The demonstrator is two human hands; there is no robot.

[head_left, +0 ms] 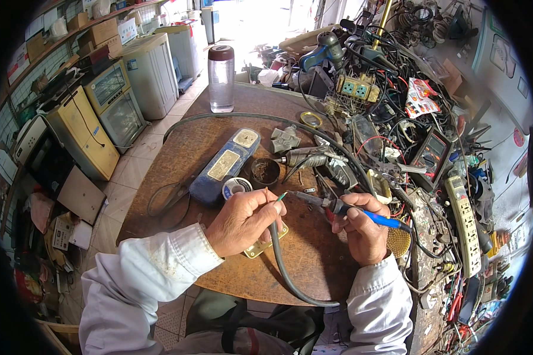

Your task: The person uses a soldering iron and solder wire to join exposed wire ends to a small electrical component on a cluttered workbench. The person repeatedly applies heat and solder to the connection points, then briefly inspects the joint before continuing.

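My left hand (249, 222) is closed in a pinch on the end of a thick black cable (284, 269), and a thin green wire tip (282, 196) sticks up past the thumb. My right hand (364, 228) grips a soldering iron (382, 219) with a blue handle. The iron's metal barrel points left, its tip close to the green wire; whether they touch I cannot tell. Under the left hand lies a yellowish plate (256, 251), partly covered. A solder spool (237, 187) and a dark round tin (265, 171) sit just beyond the left hand.
A long blue case (225, 164) lies on the wooden table (314, 260). At the back stands a clear bottle (221, 80). Tangled cables, a multimeter (433, 151) and a power strip (463, 225) crowd the right side. Cabinets (83, 133) line the left wall.
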